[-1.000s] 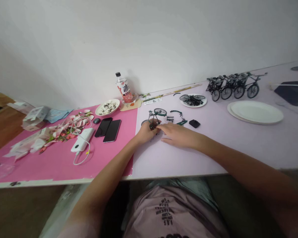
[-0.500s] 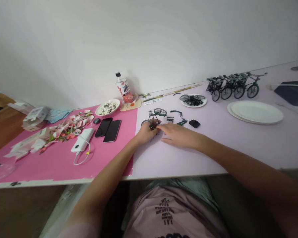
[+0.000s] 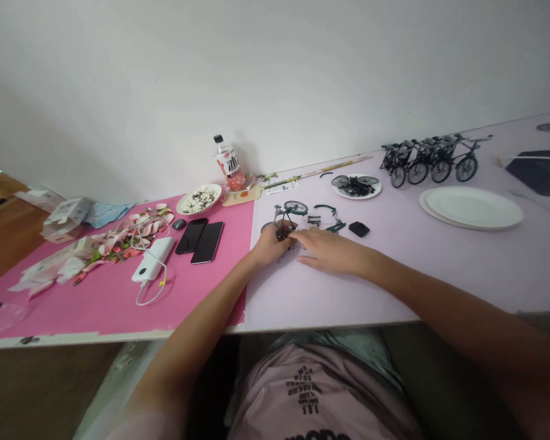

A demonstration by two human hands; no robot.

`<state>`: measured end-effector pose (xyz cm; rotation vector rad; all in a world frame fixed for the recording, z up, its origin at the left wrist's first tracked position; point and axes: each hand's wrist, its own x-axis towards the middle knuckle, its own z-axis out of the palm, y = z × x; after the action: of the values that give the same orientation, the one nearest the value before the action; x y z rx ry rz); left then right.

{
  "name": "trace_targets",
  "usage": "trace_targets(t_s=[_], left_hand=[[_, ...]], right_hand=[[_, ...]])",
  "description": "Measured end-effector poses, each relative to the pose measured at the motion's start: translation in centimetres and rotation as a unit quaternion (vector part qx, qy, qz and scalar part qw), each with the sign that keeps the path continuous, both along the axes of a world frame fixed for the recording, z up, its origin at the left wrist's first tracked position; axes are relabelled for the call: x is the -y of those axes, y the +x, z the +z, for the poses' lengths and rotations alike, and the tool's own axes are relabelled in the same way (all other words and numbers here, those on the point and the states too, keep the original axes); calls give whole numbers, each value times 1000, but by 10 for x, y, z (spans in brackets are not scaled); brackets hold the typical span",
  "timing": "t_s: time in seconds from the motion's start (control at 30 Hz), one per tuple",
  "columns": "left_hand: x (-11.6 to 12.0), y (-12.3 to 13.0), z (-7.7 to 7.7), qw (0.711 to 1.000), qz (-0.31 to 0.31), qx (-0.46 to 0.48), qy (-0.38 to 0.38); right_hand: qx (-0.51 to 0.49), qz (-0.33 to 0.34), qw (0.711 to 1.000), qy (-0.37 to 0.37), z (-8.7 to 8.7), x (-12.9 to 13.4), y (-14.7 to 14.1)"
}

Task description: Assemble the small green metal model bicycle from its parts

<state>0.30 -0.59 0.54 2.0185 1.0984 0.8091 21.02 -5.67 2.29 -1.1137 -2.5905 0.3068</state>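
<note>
A small model bicycle (image 3: 296,208) with dark spoked wheels and a dark green frame lies partly under my hands on the pale part of the table. My left hand (image 3: 271,245) is closed around its frame from the near side. The fingers of my right hand (image 3: 323,247) are pinched together at the same bicycle, close to my left fingertips; any small part between them is hidden. Just beyond my right hand are loose green and black bicycle parts (image 3: 326,209) and a small black block (image 3: 359,228).
Assembled model bicycles (image 3: 433,165) stand in a row at the back right, near stacked white plates (image 3: 474,208). A plate (image 3: 374,190) bears black parts. On the pink side are two phones (image 3: 208,242), a white power bank (image 3: 152,260), a bowl (image 3: 182,206) and a bottle (image 3: 231,165).
Almost nothing differs. Both hands keep their places at the model bicycle, and the camera view has shifted only very slightly.
</note>
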Motion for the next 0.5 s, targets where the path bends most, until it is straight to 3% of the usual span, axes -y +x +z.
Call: trace_targets(t_s=[0.5], left_hand=[[1, -1, 2, 1000, 4, -10, 4]], right_hand=[[18, -5, 1000, -3, 3, 4, 0]])
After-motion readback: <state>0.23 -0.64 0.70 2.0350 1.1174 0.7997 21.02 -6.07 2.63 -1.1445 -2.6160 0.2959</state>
